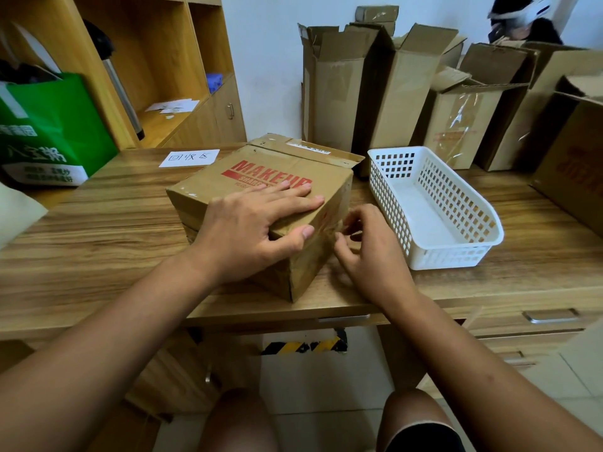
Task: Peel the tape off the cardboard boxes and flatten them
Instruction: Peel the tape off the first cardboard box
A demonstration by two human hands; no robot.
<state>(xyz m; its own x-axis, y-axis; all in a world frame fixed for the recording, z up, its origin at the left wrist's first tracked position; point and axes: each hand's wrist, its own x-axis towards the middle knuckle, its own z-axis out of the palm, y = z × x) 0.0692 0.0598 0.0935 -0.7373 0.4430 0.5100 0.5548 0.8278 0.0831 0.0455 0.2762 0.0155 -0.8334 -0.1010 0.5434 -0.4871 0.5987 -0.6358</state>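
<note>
A brown cardboard box [228, 177] with red "MAKEUP" print lies on the wooden desk [107, 223], its far flaps partly open. My left hand [251, 230] lies across its top, fingers flat, thumb hooked over the near right edge. Clear tape [329, 223] shines on the box's right side face. My right hand [365, 246] is against that face, its fingers curled and picking at the tape near the upper edge. Whether a tape end is lifted is hidden by the fingers.
A white perforated plastic basket [470, 220] stands just right of the box. Several open, upright cardboard boxes [336, 89] line the back wall and right side. A green bag [55, 125] sits at left near a paper label [189, 158]. Another person [522, 21] is at the far right.
</note>
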